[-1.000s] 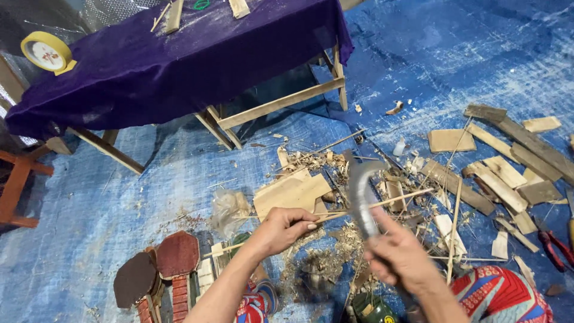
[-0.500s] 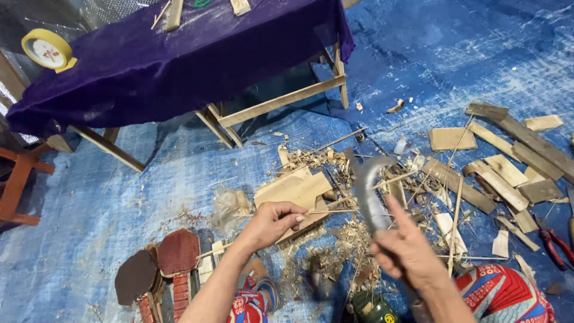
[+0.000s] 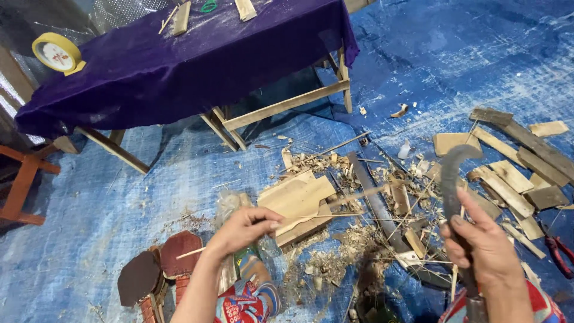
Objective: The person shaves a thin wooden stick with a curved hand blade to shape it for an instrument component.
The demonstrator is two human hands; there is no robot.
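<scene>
— What is seen across the floor?

— A blue tarpaulin (image 3: 149,197) is spread over it. A tabletop draped in purple cloth (image 3: 197,66) is set at the far side, with a yellow round clock (image 3: 58,54) at its left end. A red wooden stool (image 3: 21,185) is seen at the left edge.

— And nearer?

— Split wood pieces (image 3: 514,173) and shavings (image 3: 335,263) are scattered between the hands; a saw blade (image 3: 373,197) and a flat board (image 3: 299,200) are laid among them. Red pliers (image 3: 559,251) are lying at the right.

— The hands?

— A curved knife (image 3: 449,179) is held upright in the right hand (image 3: 487,245), the grip clamped on its handle. A thin bamboo strip (image 3: 335,200) is pinched in the left hand (image 3: 242,227), just above the board.
</scene>
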